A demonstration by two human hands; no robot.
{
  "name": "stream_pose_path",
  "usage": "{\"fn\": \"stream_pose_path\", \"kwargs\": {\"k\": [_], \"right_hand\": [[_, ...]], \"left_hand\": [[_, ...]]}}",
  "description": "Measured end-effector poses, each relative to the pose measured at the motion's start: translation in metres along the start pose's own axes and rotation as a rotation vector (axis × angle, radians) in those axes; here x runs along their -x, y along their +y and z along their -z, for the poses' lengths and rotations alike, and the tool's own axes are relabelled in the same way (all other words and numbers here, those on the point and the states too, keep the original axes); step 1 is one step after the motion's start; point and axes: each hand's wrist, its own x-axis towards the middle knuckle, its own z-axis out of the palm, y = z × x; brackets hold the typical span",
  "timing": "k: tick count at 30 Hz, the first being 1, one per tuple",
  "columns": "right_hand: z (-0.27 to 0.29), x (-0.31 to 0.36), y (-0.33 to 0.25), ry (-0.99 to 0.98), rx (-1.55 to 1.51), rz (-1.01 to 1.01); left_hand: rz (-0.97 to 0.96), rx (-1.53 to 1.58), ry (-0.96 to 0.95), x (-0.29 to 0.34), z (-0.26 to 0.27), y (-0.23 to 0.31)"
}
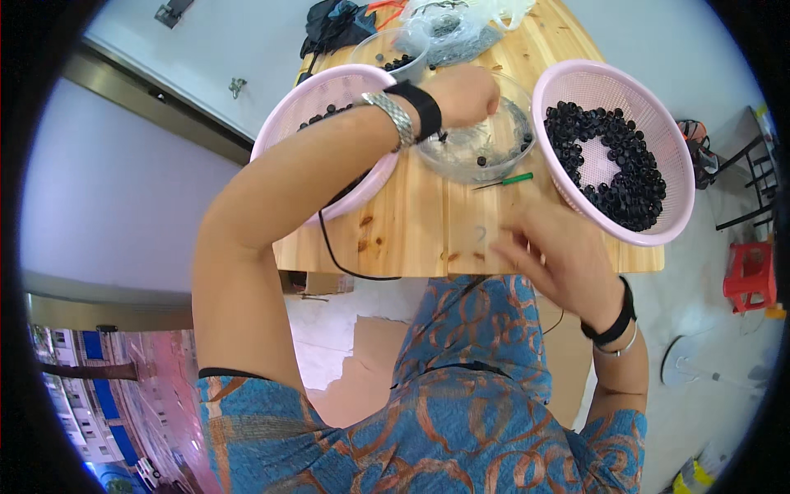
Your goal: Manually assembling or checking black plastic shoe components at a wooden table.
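Note:
My left hand (466,95) is over a clear round plastic bowl (461,171), its fingers curled down into it. Its fingertips are turned away, so what they pinch, if anything, is hidden. The bowl contains a tangle of thin, shiny metal-looking pieces (517,123) and a few small black round parts (482,160). Above the table's near edge, my right hand (564,259) is slightly smeared by motion. Its thumb and fingers are apart, with nothing visible between them. A small green-handled screwdriver (517,178) lies between the bowl and my right hand.
At right stands a pink mesh basket (539,107) of black round parts; another pink basket (271,123) sits under my left forearm. Behind are a clear tub (362,53) and plastic bags (461,41). A black cable (329,247) hangs near the front edge. A red stool (749,276) stands right.

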Motion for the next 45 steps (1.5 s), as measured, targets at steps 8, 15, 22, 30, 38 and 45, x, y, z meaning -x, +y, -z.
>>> {"fn": "stream_pose_path", "kwargs": {"k": [8,15,22,30,38,45], "right_hand": [[-0.013,-0.078,0.013,-0.243,0.765,-0.031],[-0.058,-0.139,0.063,-0.557,0.932,-0.173],[-0.084,-0.152,0.087,-0.715,0.788,-0.337],[-0.086,-0.162,0.073,-0.780,0.644,-0.545],[-0.088,-0.157,0.074,-0.667,0.788,-0.328],[-0.080,-0.158,0.090,-0.480,0.773,-0.234]], "left_hand": [[-0.021,0.210,0.483,0.093,0.049,0.017],[0.061,1.998,0.752,0.177,0.032,0.047],[-0.281,-0.028,0.770,0.209,-0.010,0.101],[-0.652,-0.366,0.087,0.251,-0.057,0.156],[-0.678,-0.392,0.114,0.243,-0.064,0.158],[-0.626,-0.287,0.019,0.245,-0.063,0.148]]}}
